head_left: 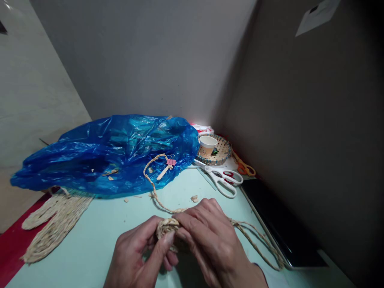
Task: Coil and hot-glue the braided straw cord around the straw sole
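Note:
Both my hands meet low in the middle over a pale green table [99,228]. My left hand [136,256] and my right hand [210,240] are closed together on a small coiled piece of braided straw [166,228]. A long braided straw cord [153,184] runs from the coil up to a pink binder clip [171,162], and another length trails off to the right toward the table edge. Most of the coil is hidden under my fingers.
A big blue plastic bag [114,152] lies behind. Woven straw pieces [51,224] lie at left on a red mat. At back right stand a paper cup [207,145] in a woven tray [222,154], white-handled scissors [223,178], orange scissors [244,168] and a dark flat device [279,224].

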The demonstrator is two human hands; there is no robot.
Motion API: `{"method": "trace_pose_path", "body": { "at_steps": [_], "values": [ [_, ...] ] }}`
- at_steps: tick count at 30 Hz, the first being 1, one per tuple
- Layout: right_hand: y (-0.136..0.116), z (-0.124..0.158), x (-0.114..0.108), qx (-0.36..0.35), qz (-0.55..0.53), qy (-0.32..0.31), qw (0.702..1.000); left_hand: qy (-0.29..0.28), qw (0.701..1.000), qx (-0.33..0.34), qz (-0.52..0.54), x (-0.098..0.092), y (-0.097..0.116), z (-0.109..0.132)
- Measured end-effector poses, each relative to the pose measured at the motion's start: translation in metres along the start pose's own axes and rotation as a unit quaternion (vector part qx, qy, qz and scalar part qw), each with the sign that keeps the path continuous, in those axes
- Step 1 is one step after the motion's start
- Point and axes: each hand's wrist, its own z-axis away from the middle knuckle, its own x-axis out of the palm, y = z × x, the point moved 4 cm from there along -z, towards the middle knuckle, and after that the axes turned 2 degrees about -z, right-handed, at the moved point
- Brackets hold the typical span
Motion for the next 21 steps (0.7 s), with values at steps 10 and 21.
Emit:
{"method": "trace_pose_path", "body": {
  "at_steps": [10,21],
  "values": [
    [0.008,-0.009,-0.001,0.12,-0.11,-0.068,0.984,-0.079,0.996,-0.028,0.016,0.003,-0.012,-0.005],
    [0.036,-0.017,-0.031,0.231,-0.036,-0.234,0.944,-0.057,0.963,-0.108,0.239,-0.003,-0.032,-0.027]
  ]
}}
